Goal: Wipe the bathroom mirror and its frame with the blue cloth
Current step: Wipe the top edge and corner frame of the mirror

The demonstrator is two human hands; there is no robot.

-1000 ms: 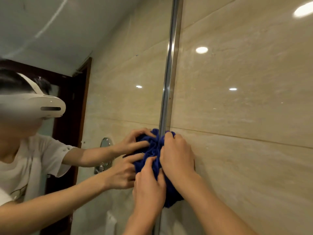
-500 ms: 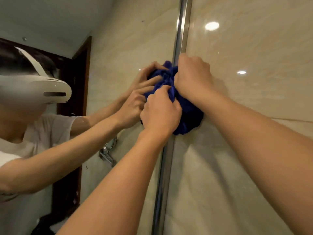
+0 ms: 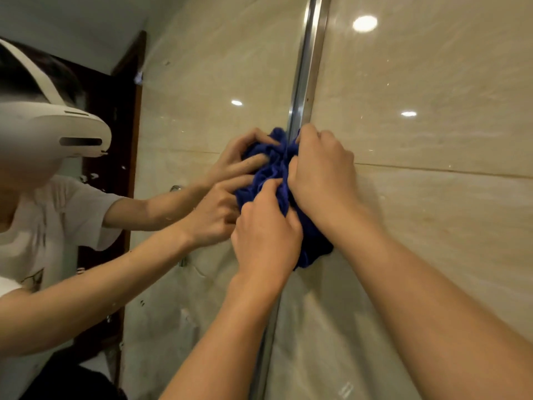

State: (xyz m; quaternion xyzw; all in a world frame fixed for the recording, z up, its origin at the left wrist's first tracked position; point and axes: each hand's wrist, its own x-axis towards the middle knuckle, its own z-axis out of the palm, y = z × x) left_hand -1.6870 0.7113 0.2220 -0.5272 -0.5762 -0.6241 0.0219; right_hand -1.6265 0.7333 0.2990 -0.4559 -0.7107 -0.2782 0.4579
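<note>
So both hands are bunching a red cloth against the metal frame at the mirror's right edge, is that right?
Not quite: the cloth is blue, not red. The head view shows the left hand and the right hand gripping it, bunched against the metal frame at the mirror's right edge.

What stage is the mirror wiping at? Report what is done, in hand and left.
Done: nothing can be confirmed; the rectangular glass bathroom mirror shows specks on its lower part.
In hand: the left hand and right hand both grip the bunched blue cloth against the vertical silver metal frame strip.
Left: the frame strip above and below the cloth, and the speckled glass.
</note>
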